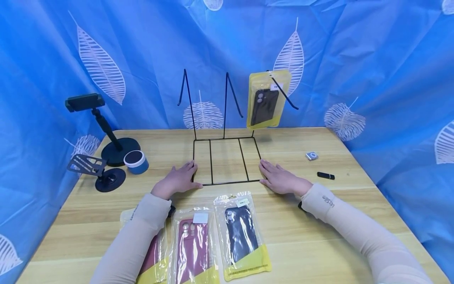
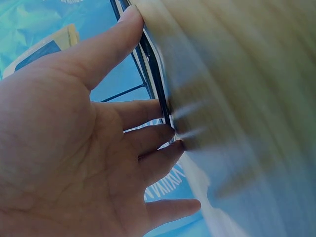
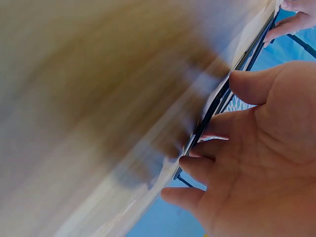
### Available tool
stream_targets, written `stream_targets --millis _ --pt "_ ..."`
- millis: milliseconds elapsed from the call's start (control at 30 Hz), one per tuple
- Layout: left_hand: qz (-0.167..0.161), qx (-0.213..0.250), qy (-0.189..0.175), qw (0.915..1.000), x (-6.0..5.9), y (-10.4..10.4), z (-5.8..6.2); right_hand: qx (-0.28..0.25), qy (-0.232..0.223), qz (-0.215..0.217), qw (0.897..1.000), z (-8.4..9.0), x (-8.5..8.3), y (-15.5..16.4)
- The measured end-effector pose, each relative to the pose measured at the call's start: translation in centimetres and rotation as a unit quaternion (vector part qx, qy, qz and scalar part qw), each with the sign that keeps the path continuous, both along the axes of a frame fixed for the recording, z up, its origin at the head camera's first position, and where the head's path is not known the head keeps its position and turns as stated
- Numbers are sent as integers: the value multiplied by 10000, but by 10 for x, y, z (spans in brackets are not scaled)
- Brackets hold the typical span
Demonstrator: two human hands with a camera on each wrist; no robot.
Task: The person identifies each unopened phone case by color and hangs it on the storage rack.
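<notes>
Black wire rack (image 1: 224, 138) set on tabletop (image 1: 291, 236), toward blue curtain (image 1: 152, 47). Rack base touched at left front by left hand (image 1: 180, 178), at right front by right hand (image 1: 280, 178); fingers of both extended, nothing clenched. Dark-case packet (image 1: 265, 105) hung on rack's right hook. Maroon packet (image 1: 193, 244) and navy packet (image 1: 242, 234) laid in front of rack.

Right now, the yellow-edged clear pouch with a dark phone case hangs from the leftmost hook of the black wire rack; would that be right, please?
Not quite: the head view shows the yellow-edged clear pouch with the dark phone case hanging from the rightmost hook of the black wire rack.
</notes>
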State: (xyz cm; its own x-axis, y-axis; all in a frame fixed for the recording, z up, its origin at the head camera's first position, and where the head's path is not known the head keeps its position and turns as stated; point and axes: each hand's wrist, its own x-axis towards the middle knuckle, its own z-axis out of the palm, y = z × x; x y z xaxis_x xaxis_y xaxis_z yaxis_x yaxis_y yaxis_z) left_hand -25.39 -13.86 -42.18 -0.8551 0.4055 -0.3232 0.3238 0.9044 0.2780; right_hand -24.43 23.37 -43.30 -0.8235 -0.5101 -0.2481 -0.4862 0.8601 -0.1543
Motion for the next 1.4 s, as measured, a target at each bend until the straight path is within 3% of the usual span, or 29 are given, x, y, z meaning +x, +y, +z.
stream_targets --millis 400,567,633,800,967,1200,1400 --pt "35 -20 -29 10000 -1 -1 -1 45 210 -38 9998 2 2 -4" --pt "30 -57 -26 10000 3 3 6 128 221 -41 9997 4 2 -5" --pt "-144 -108 156 9997 9 9 11 171 217 -46 9996 3 2 -5" --pt "-1005 -130 838 9913 33 43 20 180 192 -86 9996 0 1 -4" --pt "-1644 -109 809 9830 53 72 15 206 143 -117 9996 2 1 -6" --pt "-1717 -267 831 9813 54 81 9 129 146 -100 9998 4 3 -7" --pt "-2112 -482 897 9721 51 85 9 129 215 -94 9996 1 3 -6"
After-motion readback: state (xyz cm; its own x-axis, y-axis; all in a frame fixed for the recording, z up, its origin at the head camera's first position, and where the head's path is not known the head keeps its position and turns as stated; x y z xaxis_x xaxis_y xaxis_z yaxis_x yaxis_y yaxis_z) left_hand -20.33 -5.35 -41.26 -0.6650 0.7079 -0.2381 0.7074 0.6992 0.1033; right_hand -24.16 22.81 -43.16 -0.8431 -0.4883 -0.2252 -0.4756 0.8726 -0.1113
